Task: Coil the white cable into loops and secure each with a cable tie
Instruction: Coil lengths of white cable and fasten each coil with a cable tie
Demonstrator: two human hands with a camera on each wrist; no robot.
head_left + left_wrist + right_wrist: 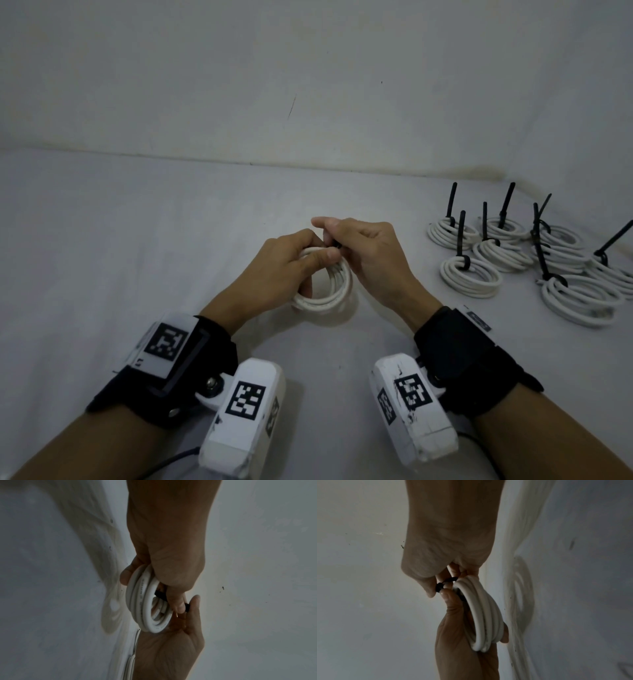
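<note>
A coil of white cable [334, 291] is held upright just above the white surface, at the centre of the head view. My left hand [291, 263] grips the coil [145, 607], thumb on its top and fingers curled round the far side. A black cable tie [337, 245] wraps the top of the coil. My right hand [359, 246] pinches the tie between thumb and fingers. The tie's black head [439, 587] shows at the right thumb tip, and its strap [158, 593] crosses inside the coil [486, 615]. Most of the tie is hidden by fingers.
Several finished white coils [469, 275], each bound with a black tie whose tail sticks up [460, 233], lie grouped at the right of the surface [137, 240]. A white wall [308, 68] rises behind. Wrist cameras with marker tags sit on both forearms.
</note>
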